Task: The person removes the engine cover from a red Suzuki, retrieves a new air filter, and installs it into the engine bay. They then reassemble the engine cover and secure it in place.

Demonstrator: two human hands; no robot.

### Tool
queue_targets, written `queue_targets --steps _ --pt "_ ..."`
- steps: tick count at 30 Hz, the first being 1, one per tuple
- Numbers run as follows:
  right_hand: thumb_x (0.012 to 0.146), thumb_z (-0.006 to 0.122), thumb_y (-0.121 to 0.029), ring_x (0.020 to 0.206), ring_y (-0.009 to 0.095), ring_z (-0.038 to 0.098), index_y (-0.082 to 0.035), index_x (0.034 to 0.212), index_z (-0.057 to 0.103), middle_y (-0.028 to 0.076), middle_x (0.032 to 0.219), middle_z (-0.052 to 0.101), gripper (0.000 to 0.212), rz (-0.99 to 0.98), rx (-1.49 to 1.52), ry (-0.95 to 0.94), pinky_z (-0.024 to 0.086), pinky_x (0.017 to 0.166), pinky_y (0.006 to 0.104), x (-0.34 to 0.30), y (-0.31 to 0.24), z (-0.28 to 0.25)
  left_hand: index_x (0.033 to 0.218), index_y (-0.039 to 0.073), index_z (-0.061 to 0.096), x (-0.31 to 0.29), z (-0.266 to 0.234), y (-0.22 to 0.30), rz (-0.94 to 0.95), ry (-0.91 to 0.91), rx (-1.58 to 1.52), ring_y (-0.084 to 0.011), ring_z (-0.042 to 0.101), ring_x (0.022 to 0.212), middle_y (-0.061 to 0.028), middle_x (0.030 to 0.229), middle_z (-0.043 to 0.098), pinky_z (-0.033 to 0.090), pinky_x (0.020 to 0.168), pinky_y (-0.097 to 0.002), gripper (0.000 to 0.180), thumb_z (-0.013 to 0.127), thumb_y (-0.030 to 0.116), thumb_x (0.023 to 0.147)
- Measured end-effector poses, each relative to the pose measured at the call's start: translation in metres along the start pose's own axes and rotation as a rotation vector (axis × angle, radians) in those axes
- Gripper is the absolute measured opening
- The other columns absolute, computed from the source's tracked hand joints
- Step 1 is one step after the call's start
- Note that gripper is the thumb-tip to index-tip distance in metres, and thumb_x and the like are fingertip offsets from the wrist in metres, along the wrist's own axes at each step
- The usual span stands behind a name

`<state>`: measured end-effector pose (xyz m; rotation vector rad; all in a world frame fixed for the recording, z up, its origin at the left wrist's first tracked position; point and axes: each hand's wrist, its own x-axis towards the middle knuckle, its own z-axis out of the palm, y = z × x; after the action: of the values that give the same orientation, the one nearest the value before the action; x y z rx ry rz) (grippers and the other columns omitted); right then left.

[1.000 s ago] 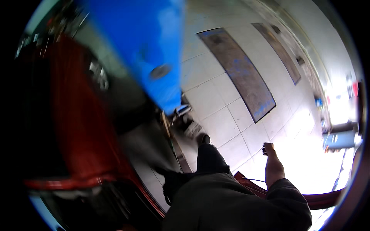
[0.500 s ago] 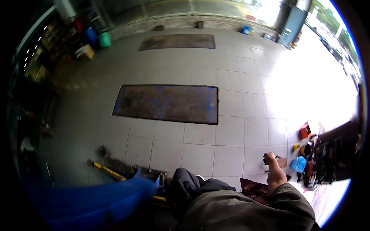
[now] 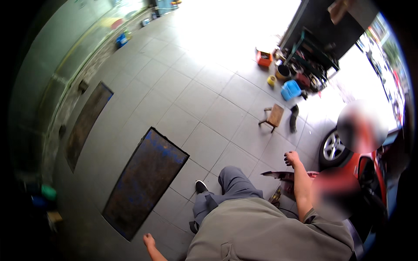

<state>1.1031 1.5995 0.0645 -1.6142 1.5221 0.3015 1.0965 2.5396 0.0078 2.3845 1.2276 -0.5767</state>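
Note:
Low on the left, my left hand (image 3: 149, 239) hangs beside the near corner of a large dark floor plate (image 3: 146, 182). Its fingers look curled in, and I see nothing in it. My right hand (image 3: 291, 159) is held out on the right, fingers loosely bent with gaps between them and holding nothing. Just below it lies a dark red car body part (image 3: 285, 175), partly behind my forearm. A small wooden stool (image 3: 274, 115) stands farther ahead on the tiles, apart from my hand. Beside the stool is a curved black hose-like piece (image 3: 294, 118).
A red car with its front wheel (image 3: 334, 145) stands close on my right. Past the stool are a blue container (image 3: 291, 89), a yellow can (image 3: 271, 80), an orange box (image 3: 264, 58) and a cluttered tool rack (image 3: 314, 54). A second floor plate (image 3: 88, 122) lies by the left wall.
My view has swung to the right, bringing the car, wheel and stool in. The blue shape and yellow-handled tool at lower left are out of sight. My left hand now shows.

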Motion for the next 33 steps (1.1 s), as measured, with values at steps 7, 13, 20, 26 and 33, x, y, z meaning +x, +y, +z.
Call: queue_targets --steps 7,13,20,26,33 --pt "0.087 0.054 -0.018 0.049 0.021 0.054 0.0 0.089 0.059 0.011 0.068 0.059 0.018 0.282 0.338 0.08 0.045 0.043 0.0348 0.016 0.043 0.013 0.129 -0.006 0.051 0.1 -0.102 0.458 0.701 0.05 -0.128 -0.0308 0.056 0.116 -0.0207 0.128 0.058 0.042 0.1 -0.0374 0.042 0.049 0.02 0.096" --pt "0.09 0.055 -0.018 0.05 0.021 0.054 0.0 0.088 0.057 0.011 0.069 0.059 0.017 0.561 0.363 -0.062 0.045 0.043 0.0348 0.048 0.043 0.027 0.125 -0.002 0.056 -0.005 0.014 0.641 0.827 -0.224 0.142 -0.0253 0.06 0.108 -0.0173 0.119 0.063 0.046 0.096 -0.0354 0.037 0.053 0.02 0.096" --pt "0.091 0.055 -0.021 0.057 0.019 0.056 -0.001 0.095 0.057 0.01 0.075 0.06 0.02 0.338 0.704 0.284 0.047 0.047 0.0338 0.082 -0.036 -0.067 0.115 -0.003 0.065 -0.038 0.142 0.705 0.812 -0.645 0.654 -0.0221 0.062 0.097 -0.0135 0.107 0.067 0.049 0.088 -0.036 0.043 0.064 0.032 0.09" --pt "0.091 0.055 -0.022 0.058 0.019 0.058 -0.002 0.088 0.057 0.009 0.073 0.06 0.02 0.528 0.843 0.476 0.046 0.047 0.0334 0.074 -0.008 -0.082 0.117 0.0 0.06 -0.002 0.231 0.862 0.505 -0.61 0.807 -0.0234 0.058 0.081 -0.012 0.092 0.063 0.05 0.079 -0.0479 0.039 0.057 0.025 0.087" --pt "0.096 0.052 -0.024 0.057 0.021 0.057 -0.001 0.082 0.058 0.009 0.071 0.06 0.027 0.869 1.056 0.382 0.047 0.049 0.0358 0.044 0.008 -0.035 0.113 0.001 0.06 -0.097 0.345 1.203 1.266 -0.461 0.572 -0.0152 0.052 0.059 -0.005 0.075 0.058 0.043 0.047 -0.0296 0.032 0.05 0.022 0.092"
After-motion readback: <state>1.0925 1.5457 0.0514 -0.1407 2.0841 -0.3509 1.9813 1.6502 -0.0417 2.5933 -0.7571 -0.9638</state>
